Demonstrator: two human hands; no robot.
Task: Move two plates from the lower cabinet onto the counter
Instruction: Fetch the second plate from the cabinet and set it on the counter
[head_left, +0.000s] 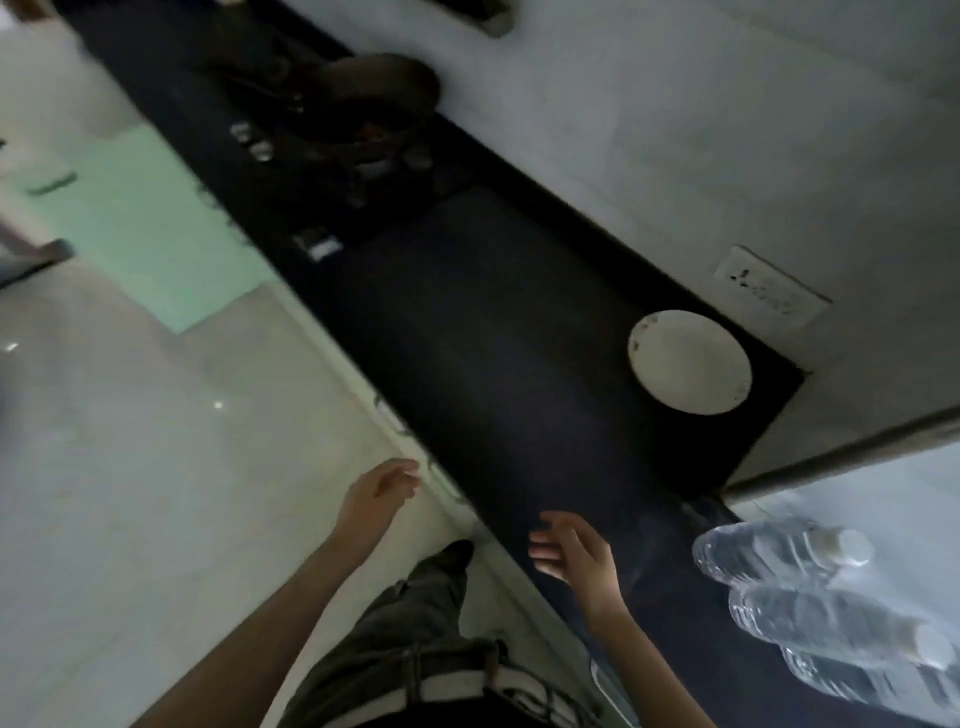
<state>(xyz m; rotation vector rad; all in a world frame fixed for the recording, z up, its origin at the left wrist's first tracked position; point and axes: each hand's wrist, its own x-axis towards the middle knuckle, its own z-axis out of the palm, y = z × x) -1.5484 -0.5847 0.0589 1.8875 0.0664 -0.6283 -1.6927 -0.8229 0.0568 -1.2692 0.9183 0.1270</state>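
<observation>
Both hands, left (382, 491) and right (574, 553), hover loose-fingered, each grip empty, 1 plate (690, 362) on counter (493, 338).

The surface (493, 364) is black, plain and unpatterned. On it lies a plate (690, 361) in off-white, with small dark specks along its rim. The wall (675, 130) is pale grey, and its socket plate (772, 286) is cream with dark marks. The floor (130, 441) is glossy whitish tile — one patch (150, 228) is mint green. The bottles (810, 597) are clear with white caps. The trousers (415, 623) are olive-grey, the belt (467, 686) light grey.
</observation>
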